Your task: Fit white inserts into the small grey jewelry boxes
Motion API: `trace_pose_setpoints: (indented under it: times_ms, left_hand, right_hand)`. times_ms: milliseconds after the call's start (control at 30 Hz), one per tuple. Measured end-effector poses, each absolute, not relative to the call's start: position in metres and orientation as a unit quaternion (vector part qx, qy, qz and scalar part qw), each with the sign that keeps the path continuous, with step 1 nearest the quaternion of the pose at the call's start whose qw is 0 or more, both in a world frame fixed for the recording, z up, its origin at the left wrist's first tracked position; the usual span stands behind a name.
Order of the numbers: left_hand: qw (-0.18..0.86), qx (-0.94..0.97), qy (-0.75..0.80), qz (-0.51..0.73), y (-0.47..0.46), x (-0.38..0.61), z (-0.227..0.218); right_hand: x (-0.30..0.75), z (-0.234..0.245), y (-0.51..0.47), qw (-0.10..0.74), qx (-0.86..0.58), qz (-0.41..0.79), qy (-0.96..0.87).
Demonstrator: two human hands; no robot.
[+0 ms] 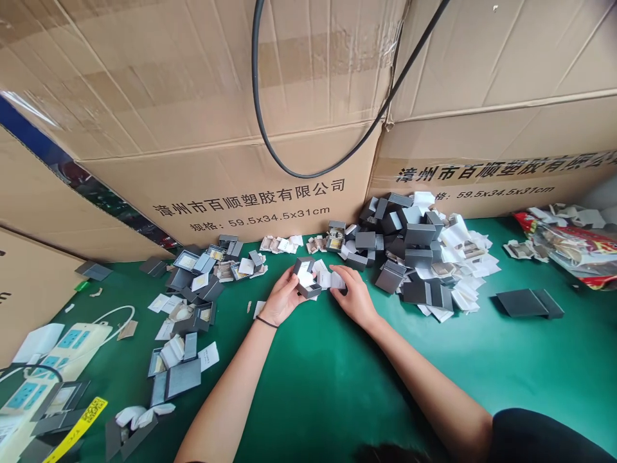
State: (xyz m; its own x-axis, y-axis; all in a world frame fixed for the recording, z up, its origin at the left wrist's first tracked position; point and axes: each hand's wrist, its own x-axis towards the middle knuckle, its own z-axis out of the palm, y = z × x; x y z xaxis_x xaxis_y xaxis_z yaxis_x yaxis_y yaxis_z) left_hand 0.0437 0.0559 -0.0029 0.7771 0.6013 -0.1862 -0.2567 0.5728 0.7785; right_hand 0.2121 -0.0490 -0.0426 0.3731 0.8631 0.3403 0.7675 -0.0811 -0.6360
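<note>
My left hand [283, 299] grips a small open grey box [305, 278] with a white lining, fingers curled round its side. My right hand [353, 294] rests beside it, fingers closed on a white insert [331, 280] at the box's right edge. Both hands lie on the green table [337, 379], just in front of the cardboard cartons. A black band circles my left wrist.
A heap of grey boxes and white inserts [419, 257] lies to the right. More open boxes [193, 289] are scattered left. Large cartons [250, 193] wall the back, with a black cable [260, 122] hanging. A power strip [58, 360] sits at left, a red bag [573, 247] at right.
</note>
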Motion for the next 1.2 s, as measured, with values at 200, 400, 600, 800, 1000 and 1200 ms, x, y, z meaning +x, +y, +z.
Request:
trace_pose_setpoints:
  times_ms: [200,400,600,800,1000,1200]
  left_hand:
    - [0.85,0.411,0.236,0.23,0.057,0.043,-0.003]
    - [0.847,0.42,0.243,0.215,0.056,0.044,-0.001]
    - [0.849,0.424,0.24,0.204,0.056,0.045,-0.001]
    - [0.839,0.452,0.227,0.201,0.055,0.044,-0.001]
    - [0.83,0.452,0.241,0.221,0.057,0.043,-0.006]
    - [0.84,0.436,0.232,0.226,0.06,0.042,-0.008]
  right_hand:
    - [0.198,-0.028,-0.055,0.382,-0.694,0.017,-0.61]
    - [0.187,-0.024,-0.055,0.335,-0.63,0.084,-0.696]
    - [0.187,-0.026,-0.055,0.323,-0.623,0.118,-0.703]
    - [0.188,-0.026,-0.054,0.311,-0.608,0.131,-0.718]
    - [0.189,-0.029,-0.052,0.292,-0.606,0.116,-0.731]
    - [0.195,-0.024,-0.051,0.303,-0.592,0.066,-0.744]
